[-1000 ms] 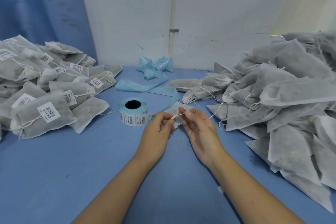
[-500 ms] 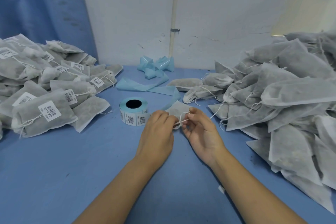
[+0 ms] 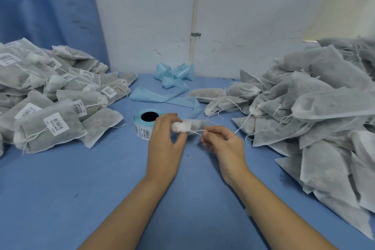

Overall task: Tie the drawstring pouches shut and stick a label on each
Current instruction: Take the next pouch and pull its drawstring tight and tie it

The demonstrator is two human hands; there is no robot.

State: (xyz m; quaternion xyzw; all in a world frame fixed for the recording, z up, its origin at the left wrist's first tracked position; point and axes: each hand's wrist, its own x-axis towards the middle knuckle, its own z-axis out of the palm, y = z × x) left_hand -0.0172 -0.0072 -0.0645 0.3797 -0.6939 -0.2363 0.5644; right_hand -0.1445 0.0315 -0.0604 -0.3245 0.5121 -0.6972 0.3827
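A small grey drawstring pouch [image 3: 197, 125] lies at the table's middle with its mouth bunched into a white gather. My left hand [image 3: 165, 142] pinches that bunched mouth between thumb and fingers. My right hand [image 3: 224, 145] sits just right of it and pinches the white drawstring [image 3: 199, 132], which runs taut from the pouch mouth. A roll of barcode labels [image 3: 143, 126] stands directly left of my left hand, partly hidden by it.
A heap of tied, labelled pouches [image 3: 50, 99] fills the left side. A large heap of unlabelled pouches [image 3: 308, 111] fills the right. Light blue label backing strip [image 3: 172, 87] lies crumpled at the back by the white wall. The blue table [image 3: 81, 189] spreads out in front.
The pouch mouth has been gathered into a tight bunch. My left hand shifted onto the bunched mouth, and my right hand drew the string out to the right.
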